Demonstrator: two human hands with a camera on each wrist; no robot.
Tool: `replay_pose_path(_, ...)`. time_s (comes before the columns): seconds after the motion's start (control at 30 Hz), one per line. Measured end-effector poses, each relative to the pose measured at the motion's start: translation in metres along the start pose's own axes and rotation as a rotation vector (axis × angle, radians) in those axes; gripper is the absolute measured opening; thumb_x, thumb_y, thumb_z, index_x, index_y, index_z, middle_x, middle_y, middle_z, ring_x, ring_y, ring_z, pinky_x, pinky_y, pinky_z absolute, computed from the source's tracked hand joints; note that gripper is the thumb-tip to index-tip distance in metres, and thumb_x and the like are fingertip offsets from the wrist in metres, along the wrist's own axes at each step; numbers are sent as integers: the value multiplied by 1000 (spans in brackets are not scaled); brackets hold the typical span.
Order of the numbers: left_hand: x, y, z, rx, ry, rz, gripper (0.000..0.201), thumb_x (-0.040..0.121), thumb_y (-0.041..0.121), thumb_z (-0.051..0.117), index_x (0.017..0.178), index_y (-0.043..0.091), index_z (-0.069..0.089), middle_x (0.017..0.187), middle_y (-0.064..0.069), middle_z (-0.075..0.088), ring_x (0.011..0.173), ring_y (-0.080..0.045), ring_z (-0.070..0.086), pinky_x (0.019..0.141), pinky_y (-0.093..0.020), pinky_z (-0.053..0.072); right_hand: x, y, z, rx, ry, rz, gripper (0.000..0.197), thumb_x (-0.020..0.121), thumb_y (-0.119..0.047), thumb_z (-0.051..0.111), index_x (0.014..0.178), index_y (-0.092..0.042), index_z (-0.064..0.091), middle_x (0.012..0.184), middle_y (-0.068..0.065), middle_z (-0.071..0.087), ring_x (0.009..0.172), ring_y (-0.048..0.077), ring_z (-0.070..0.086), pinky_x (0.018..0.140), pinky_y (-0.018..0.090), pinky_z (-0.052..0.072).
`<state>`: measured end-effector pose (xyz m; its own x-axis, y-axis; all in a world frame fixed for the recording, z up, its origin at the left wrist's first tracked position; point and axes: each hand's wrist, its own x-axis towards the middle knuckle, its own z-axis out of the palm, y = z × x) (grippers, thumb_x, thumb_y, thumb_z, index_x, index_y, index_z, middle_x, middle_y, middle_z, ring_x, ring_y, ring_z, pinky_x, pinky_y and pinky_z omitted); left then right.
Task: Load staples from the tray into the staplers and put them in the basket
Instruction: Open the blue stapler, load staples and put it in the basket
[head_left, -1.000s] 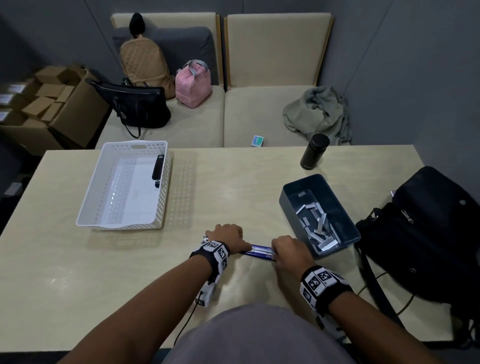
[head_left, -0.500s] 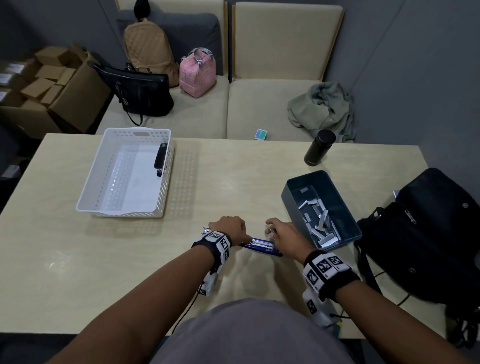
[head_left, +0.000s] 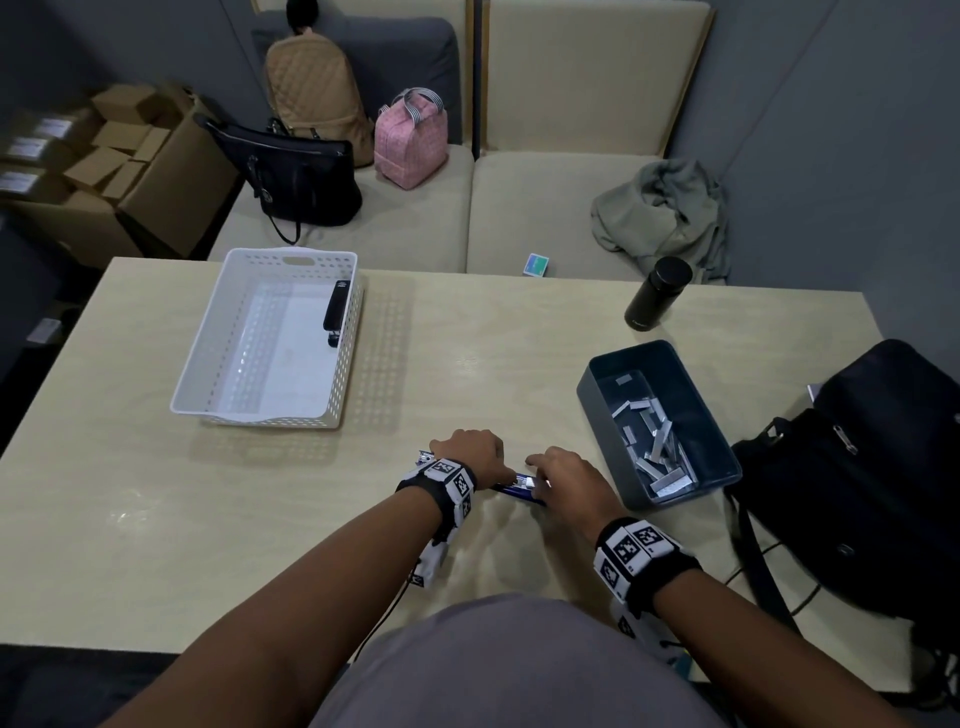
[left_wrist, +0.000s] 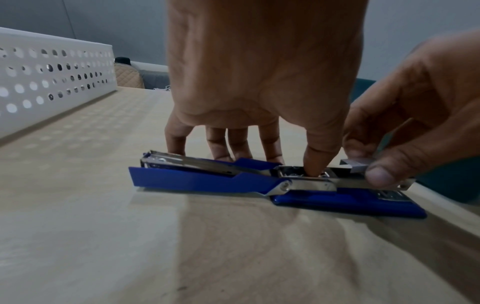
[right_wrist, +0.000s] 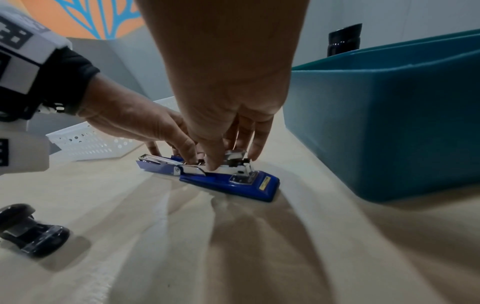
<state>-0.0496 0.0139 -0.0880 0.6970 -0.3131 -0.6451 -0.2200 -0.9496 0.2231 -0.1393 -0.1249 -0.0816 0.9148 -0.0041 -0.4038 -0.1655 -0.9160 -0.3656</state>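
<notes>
- White basket (head_left: 270, 410), upper left of the head view: one black stapler (head_left: 335, 312) lies against its right inner wall; the basket's far rim is cut off in the left wrist view.
- Left hand (head_left: 470, 454), centre: fingers curled over the opened blue stapler (left_wrist: 207, 179), thumb pressing into the metal channel; the fingertips are hidden behind the stapler.
- Blue stapler, centre, flat on the table (head_left: 156, 545), top arm folded back to the left; mostly hidden under both hands in the head view.
- Right hand (head_left: 566, 478), right of centre: pinches a staple strip (left_wrist: 354, 162) above the channel; the strip is partly covered by the thumb.
- Dark tray (head_left: 608, 395), right: loose staples inside, count unclear.
- Lower left of the right wrist view: a dark object, blurred, not identifiable.
</notes>
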Motion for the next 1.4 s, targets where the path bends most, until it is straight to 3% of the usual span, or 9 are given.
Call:
replay_pose_path(0.1,0,1,-1,5,-6,0,16,71,43,65,79,29,63,92,3,70,94,-22,60,89,-41,42,0,1,0,0,9,10,38,83,-18,64,121,-19,60,110,6,62,99,27,61,80,38,51)
replay_pose_path(0.4,2,1,-1,18,-15,-5,17,71,45,65,80,30,63,95,3,70,97,-22,59,89,-41,40,-1,1,1,12,17,-1,34,83,-19,63,117,-20,60,111,4,64,99,27,61,79,36,48)
replay_pose_path(0.67,1,1,-1,15,-12,0,16,72,43,64,81,30,63,96,3,70,98,-22,59,93,-42,41,-2,-1,-2,26,40,-4,24,82,-18,63,106,-17,64,102,6,68,91,28,62,76,39,51)
replay_pose_path(0.93,3,-2,-1,14,-27,11,19,70,46,66,80,30,62,95,5,69,98,-22,58,93,-42,40,-1,1,-1,4,-1,14,31,76,-21,70,105,-17,62,102,5,65,90,26,61,75,36,50)
replay_pose_path(1.13,3,-15,-5,11,-62,109,23,76,50,68,87,29,65,96,7,71,96,-19,62,88,-42,35,-5,7,-3,12,11,30,34,77,-21,69,110,-19,60,104,2,66,92,24,61,74,30,46)
replay_pose_path(1.23,0,-32,-12,115,-56,216,36,70,55,75,96,31,65,103,4,67,102,-21,61,81,-38,41,-6,9,-4,27,25,32,37,77,-20,71,112,-20,60,103,0,66,91,22,62,74,28,45)
replay_pose_path(1.33,-5,-54,-20,375,30,255,45,70,43,79,107,27,60,115,-2,59,111,-25,54,86,-41,43,-8,8,-6,37,31,29,39,78,-20,72,115,-21,59,104,-2,66,93,20,62,75,28,45)
replay_pose_path(1.4,-8,-66,-26,489,77,260,39,76,37,73,111,27,59,118,-3,58,113,-27,53,89,-43,42,-9,8,-6,18,35,16,39,79,-19,71,116,-22,58,105,-2,65,94,20,61,77,29,46)
